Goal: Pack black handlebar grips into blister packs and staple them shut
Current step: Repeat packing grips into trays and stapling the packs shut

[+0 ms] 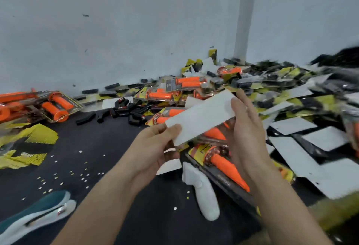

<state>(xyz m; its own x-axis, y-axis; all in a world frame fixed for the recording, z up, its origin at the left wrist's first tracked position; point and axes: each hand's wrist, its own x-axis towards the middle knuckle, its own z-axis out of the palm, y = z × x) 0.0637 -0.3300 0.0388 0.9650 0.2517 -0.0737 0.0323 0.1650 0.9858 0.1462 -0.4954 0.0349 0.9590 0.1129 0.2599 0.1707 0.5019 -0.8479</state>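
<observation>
The left hand (pixel 155 147) pinches one corner of a flat white card (pixel 200 116). The right hand (pixel 246 128) grips the other end. Shiny packs of orange grips (pixel 223 165) lie under it. Loose black grips (pixel 124 109) sit farther off on the dark floor mat (pixel 97 147).

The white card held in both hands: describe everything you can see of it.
The white card is a plain, blank rectangle, apparently thin cardboard, flat. It slants up toward the right, raised above packs of orange grips on the floor. The left hand pinches its lower left corner, thumb on top; the right hand grips its upper right end.
</observation>
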